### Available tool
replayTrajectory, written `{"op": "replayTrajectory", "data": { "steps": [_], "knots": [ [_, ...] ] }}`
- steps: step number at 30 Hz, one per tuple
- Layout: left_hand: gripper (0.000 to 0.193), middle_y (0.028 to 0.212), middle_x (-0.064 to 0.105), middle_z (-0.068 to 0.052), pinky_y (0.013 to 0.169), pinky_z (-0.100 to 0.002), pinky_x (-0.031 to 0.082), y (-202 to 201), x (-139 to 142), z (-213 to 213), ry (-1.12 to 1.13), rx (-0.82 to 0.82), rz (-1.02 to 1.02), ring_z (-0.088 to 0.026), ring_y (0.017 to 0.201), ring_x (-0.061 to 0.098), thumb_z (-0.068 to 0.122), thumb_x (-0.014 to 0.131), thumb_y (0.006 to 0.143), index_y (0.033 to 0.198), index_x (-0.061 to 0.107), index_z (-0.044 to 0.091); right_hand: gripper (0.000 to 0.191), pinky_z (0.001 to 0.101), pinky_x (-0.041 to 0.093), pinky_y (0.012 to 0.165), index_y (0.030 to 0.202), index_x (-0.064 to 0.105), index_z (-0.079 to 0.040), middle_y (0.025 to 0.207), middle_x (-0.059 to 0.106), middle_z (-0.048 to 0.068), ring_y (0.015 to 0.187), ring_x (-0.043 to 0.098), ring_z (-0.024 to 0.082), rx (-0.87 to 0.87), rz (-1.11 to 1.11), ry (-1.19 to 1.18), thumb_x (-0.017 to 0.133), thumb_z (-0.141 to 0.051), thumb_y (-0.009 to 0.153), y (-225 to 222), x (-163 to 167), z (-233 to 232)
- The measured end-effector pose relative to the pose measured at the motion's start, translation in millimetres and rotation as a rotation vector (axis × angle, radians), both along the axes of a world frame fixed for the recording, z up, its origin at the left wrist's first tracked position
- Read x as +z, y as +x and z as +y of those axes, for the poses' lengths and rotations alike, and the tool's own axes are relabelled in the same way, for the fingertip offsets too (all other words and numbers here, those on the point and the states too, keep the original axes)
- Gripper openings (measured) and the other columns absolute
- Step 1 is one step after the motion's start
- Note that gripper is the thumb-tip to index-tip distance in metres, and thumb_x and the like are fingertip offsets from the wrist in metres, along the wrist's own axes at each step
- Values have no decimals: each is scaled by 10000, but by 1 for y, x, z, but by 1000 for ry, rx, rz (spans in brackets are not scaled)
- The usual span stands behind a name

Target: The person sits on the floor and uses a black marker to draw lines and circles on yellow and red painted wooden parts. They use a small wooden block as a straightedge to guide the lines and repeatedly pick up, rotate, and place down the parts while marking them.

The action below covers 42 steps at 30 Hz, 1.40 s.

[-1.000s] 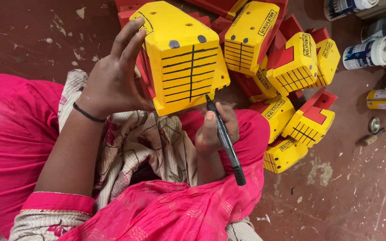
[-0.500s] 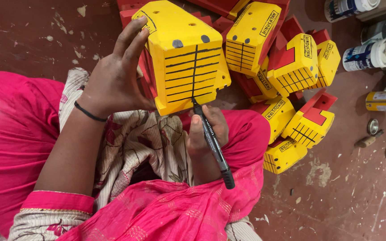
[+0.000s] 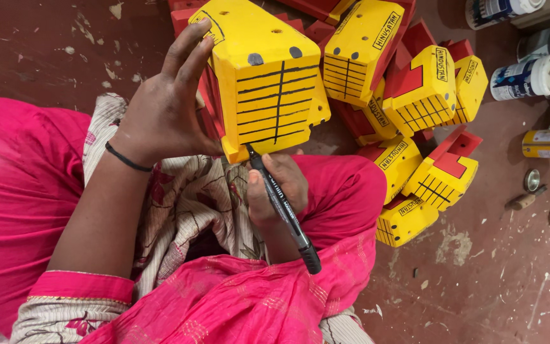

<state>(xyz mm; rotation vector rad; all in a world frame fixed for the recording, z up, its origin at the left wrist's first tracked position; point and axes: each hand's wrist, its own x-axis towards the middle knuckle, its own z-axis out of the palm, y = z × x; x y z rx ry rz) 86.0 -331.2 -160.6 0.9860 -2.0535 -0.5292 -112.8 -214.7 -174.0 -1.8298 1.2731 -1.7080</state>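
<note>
- The left hand [image 3: 163, 114] is wrapped around the side of a yellow wooden block [image 3: 268, 79], fingers stretched up along its left face and thumb tucked under the lower edge, so the block is held up over the person's lap.
- A thin black band [image 3: 127, 159] sits on the left wrist.
- The block is tilted with its front face toward the camera; that face carries black horizontal lines crossed by one upright line, and two dark dots sit above them.
- The right hand [image 3: 275, 191] is closed around a black marker [image 3: 281, 207], gripping it near the tip end.
- The marker tip touches the bottom edge of the block's lined face, just left of the middle; the capped end points down toward the pink cloth [image 3: 237, 306] over the knees.
- Both hands are full: the left holds only the block, the right only the marker.
- A heap of similar yellow and red blocks [image 3: 408, 102] lies on the floor [image 3: 491, 274] just right of the held block, several already marked with the same black lines.
- Two white tins [image 3: 526, 76] lie near the upper right edge, well apart from the hands.
- A yellow tin [image 3: 549, 144] lies on its side below them, with a small round lid [image 3: 531, 180] close by.
</note>
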Motion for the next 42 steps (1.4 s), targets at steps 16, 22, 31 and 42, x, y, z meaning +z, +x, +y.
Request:
{"op": "replayTrajectory", "data": {
  "steps": [16,22,31,42],
  "knots": [
    [1379,1672,285,-126,743,-416,606,-3,2,2,95,-26,54,-308,800,691,273,1012,468,1593,239,82,265,400,557,954,1166,618,48,938,659,144,812,657,219,-124,46,-73,658,-77,936,-15,-3,4],
    [1357,1677,280,-136,741,-412,606,-2,1,2,75,-34,62,-298,808,695,281,1014,493,1595,249,78,228,378,563,945,1119,636,57,889,662,135,797,657,211,-181,14,-59,668,-74,936,-17,-10,1],
    [1413,1675,274,-135,832,-445,603,3,-2,2,45,-22,33,-386,1019,690,336,1036,445,1591,251,78,254,365,549,875,1150,630,64,954,674,171,799,657,228,-139,27,-65,674,-74,941,-5,-11,0],
    [1438,1665,277,-130,900,-461,597,3,1,3,40,-9,13,-429,1186,656,326,1038,397,1578,256,78,281,345,578,743,1213,566,23,1004,656,180,824,657,253,12,136,-123,681,-65,973,12,-6,4]
  ]
}}
